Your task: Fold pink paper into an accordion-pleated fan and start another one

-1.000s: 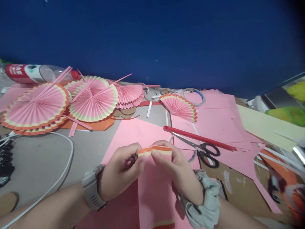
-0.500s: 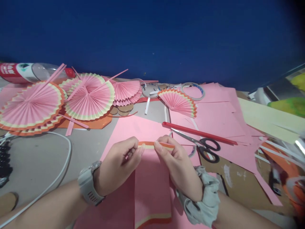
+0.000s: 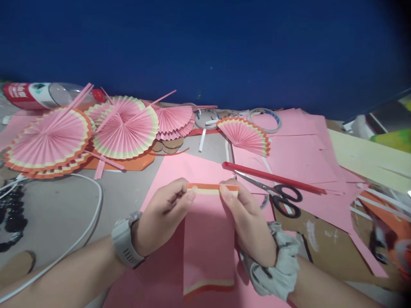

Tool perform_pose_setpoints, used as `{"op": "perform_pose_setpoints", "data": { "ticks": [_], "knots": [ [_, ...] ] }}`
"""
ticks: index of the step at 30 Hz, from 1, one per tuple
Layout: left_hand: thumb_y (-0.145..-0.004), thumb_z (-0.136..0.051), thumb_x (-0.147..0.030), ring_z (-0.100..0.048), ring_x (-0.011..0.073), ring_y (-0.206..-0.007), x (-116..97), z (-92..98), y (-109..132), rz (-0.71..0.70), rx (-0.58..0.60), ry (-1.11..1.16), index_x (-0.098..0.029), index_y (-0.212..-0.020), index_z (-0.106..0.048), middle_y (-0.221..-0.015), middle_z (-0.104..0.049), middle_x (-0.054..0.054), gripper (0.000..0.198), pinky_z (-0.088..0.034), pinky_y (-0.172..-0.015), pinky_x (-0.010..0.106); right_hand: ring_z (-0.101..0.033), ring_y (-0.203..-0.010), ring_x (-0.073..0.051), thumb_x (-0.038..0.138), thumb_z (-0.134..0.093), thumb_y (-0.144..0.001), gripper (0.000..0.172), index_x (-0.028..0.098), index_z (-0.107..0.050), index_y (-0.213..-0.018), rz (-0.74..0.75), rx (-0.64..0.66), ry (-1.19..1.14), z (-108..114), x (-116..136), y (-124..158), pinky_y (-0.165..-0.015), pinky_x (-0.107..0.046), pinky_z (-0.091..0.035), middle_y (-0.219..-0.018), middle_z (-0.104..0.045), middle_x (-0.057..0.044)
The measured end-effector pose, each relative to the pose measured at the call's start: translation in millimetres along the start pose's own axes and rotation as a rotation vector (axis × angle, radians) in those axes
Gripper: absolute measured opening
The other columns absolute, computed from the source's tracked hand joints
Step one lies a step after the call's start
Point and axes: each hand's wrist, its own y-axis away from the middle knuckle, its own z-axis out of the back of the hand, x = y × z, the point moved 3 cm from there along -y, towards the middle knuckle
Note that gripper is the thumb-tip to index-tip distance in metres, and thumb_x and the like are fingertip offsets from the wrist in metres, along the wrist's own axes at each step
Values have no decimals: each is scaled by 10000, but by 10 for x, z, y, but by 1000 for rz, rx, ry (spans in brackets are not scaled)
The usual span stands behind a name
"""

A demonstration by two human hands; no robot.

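A long pink paper strip (image 3: 208, 239) hangs toward me, with orange and cream bands along its top and bottom edges. My left hand (image 3: 168, 214) pinches its upper left corner, thumb on the cream band. At the upper right corner my right hand (image 3: 247, 218) grips it the same way, thumb over the banded edge. The top edge is stretched straight between both hands. Beneath lies a larger pink paper sheet (image 3: 180, 164). Beyond my right hand rest scissors (image 3: 272, 192) with black handles, beside a red rolled paper stick (image 3: 272, 176). The fingers behind the strip are hidden.
Pleated pink paper fans (image 3: 125, 128) spread across the back left, near a plastic bottle (image 3: 41, 95) lying down. A smaller fan (image 3: 245, 136) and a tape roll (image 3: 278, 122) lie at the back. A white cable (image 3: 100, 201) curves at left; cardboard (image 3: 324, 235) lies at right.
My hands have raised the strip's top edge slightly and opened it flatter, so more of the cream band shows. My right thumb has shifted right, toward the corner. The view has shifted slightly.
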Motion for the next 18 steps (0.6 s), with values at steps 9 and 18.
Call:
{"op": "perform_pose_setpoints", "data": {
  "ticks": [9, 18],
  "knots": [
    [-925, -404, -251, -302, 87, -552, -25, 7, 50, -100, 68, 59, -186, -658, -364, -615, -340, -51, 278, -284, -519, 224, -459, -639, -112, 450, -457, -882, 312, 208, -520, -697, -14, -76, 156, 14, -16, 14, -607, -225, -384, -654, -478, 37],
    [-929, -384, -275, -238, 83, -491, 20, 16, 13, 52, 52, 215, -193, -649, -337, -576, -285, -66, 295, -258, -479, 221, -510, -1074, -236, 544, -426, -854, 394, 247, -618, -1028, -139, -232, 154, 69, -76, 37, -953, -380, -381, -1115, -594, -58]
  ]
}}
